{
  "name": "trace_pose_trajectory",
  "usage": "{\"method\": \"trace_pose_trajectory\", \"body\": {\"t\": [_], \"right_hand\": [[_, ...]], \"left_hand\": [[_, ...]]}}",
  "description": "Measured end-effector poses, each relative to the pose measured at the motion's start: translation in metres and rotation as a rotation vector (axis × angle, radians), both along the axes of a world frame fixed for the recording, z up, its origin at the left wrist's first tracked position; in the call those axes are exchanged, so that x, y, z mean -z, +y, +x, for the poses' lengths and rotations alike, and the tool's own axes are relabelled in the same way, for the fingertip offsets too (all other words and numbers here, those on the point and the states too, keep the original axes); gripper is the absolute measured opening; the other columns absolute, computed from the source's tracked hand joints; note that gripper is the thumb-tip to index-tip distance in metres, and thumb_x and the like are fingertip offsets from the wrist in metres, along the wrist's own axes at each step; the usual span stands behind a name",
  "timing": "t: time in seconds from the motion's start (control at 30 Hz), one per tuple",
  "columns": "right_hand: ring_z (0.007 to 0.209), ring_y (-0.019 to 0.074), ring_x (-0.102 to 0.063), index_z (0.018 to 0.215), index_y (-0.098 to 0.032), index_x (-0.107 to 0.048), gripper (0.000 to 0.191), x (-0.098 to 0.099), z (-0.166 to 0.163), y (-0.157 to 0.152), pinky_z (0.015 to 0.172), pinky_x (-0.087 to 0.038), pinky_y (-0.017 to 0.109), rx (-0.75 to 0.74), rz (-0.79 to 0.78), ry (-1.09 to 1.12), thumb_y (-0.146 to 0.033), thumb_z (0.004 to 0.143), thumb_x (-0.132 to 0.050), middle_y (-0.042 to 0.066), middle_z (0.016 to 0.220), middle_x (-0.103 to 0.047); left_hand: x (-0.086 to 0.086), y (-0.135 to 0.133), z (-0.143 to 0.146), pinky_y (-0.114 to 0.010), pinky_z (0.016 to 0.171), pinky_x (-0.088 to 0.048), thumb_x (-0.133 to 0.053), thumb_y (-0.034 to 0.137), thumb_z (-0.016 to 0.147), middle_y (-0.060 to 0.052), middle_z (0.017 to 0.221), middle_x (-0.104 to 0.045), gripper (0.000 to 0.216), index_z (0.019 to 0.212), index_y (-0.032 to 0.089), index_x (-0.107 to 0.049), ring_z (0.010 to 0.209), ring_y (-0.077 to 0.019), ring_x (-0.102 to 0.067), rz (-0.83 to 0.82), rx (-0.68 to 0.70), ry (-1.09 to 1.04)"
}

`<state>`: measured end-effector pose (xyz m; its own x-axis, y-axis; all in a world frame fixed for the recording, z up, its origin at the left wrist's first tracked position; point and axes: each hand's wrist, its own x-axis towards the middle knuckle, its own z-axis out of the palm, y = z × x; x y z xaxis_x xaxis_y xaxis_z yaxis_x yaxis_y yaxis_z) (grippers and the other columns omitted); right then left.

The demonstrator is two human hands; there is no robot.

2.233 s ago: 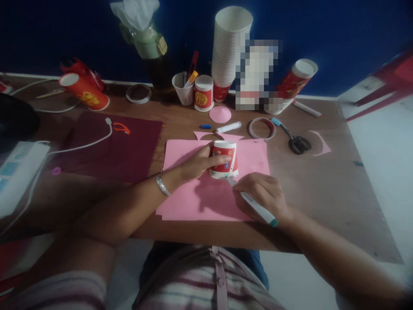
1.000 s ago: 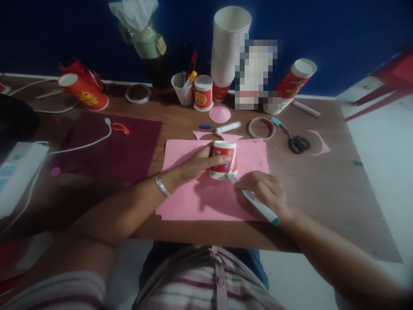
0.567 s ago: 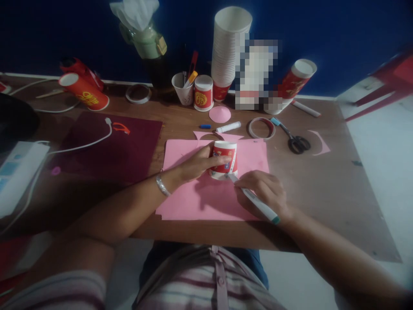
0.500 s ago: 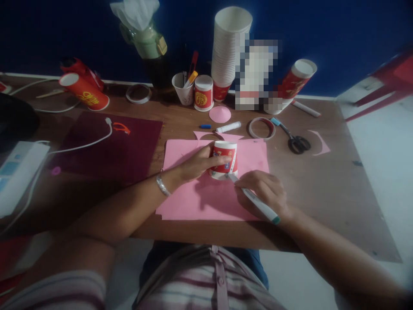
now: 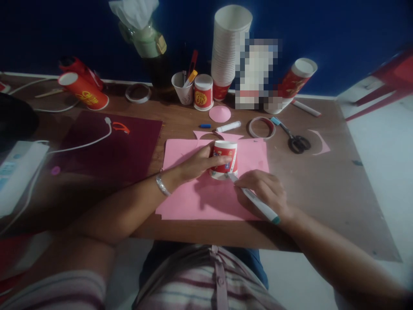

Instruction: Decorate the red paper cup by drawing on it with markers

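Here, a red-and-white paper cup [image 5: 221, 152] is at the centre, narrower end up, over a stack of pink paper [image 5: 190, 200]; whether it rests on the paper or is held just above is hard to tell. The left hand [image 5: 198, 164] grips it from the side, thumb laid across the red front, the other fingers mostly hidden behind. The right hand [image 5: 263, 189] pinches a white marker with a green end [image 5: 262, 207], its tip at the cup's lower white band. A silver bracelet [image 5: 162, 185] circles the left wrist. Just beyond the paper lie a blue marker cap [image 5: 205, 126], another white marker [image 5: 229, 127] and a shallow pink paper cone [image 5: 220, 114]. To the right are a tape roll [image 5: 251, 131] and black-handled scissors [image 5: 298, 145]; to the left, a maroon sheet [image 5: 135, 150]. Farther back, a tall stack of paper cups [image 5: 223, 51] stands against the blue wall [image 5: 316, 26]
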<state>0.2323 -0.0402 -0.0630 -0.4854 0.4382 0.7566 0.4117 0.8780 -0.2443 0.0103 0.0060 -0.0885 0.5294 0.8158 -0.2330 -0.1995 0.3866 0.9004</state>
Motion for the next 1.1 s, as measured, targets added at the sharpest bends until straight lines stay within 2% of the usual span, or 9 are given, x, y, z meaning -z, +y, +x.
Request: {"method": "trace_pose_trajectory", "body": {"t": [0.4, 0.67, 0.9, 1.1], "right_hand": [[0.063, 0.0148, -0.071, 0.103, -0.023, -0.067, 0.027, -0.0024, 0.0015, 0.0006, 0.059, -0.061, 0.027, 0.008, -0.017, -0.014, 0.001, 0.09, -0.071, -0.003, 0.075, -0.072], [0.061, 0.0144, -0.069, 0.103, -0.023, -0.064, 0.026, -0.0011, 0.0011, -0.0007, 0.059, -0.061, 0.027, -0.001, -0.011, 0.012, 0.0, 0.093, -0.069, -0.003, 0.073, -0.071], [0.062, 0.0146, -0.069, 0.103, -0.023, -0.066, 0.03, 0.0001, 0.0015, -0.0021, 0.061, -0.063, 0.027, -0.003, -0.002, 0.014, 0.002, 0.088, -0.071, -0.003, 0.074, -0.072], [0.063, 0.0145, -0.069, 0.103, -0.024, -0.065, 0.027, -0.0009, 0.0012, -0.0011, 0.06, -0.062, 0.027, -0.009, -0.015, -0.014, 0.0, 0.091, -0.07, -0.003, 0.074, -0.071]], "left_hand": [[-0.0003, -0.0003, -0.0003, -0.033, 0.085, -0.057, -0.089, 0.045, 0.088, -0.012, 0.119, -0.078, 0.054, 0.127, 0.016, -0.064, 0.099, -0.0209, -0.076, -0.008, -0.005, 0.006], [-0.0006, 0.0001, -0.0001, -0.033, 0.084, -0.058, -0.089, 0.046, 0.088, -0.011, 0.118, -0.078, 0.055, 0.127, 0.017, -0.064, 0.099, -0.0208, -0.076, -0.023, -0.006, 0.005], [0.0024, 0.0007, 0.0002, -0.032, 0.083, -0.058, -0.09, 0.047, 0.087, -0.011, 0.117, -0.078, 0.056, 0.127, 0.017, -0.064, 0.098, -0.0201, -0.075, -0.01, -0.007, -0.006], [0.0028, -0.0002, 0.0001, -0.032, 0.083, -0.057, -0.088, 0.048, 0.089, -0.011, 0.118, -0.079, 0.054, 0.127, 0.017, -0.065, 0.099, -0.021, -0.075, -0.006, -0.012, 0.001]]}}
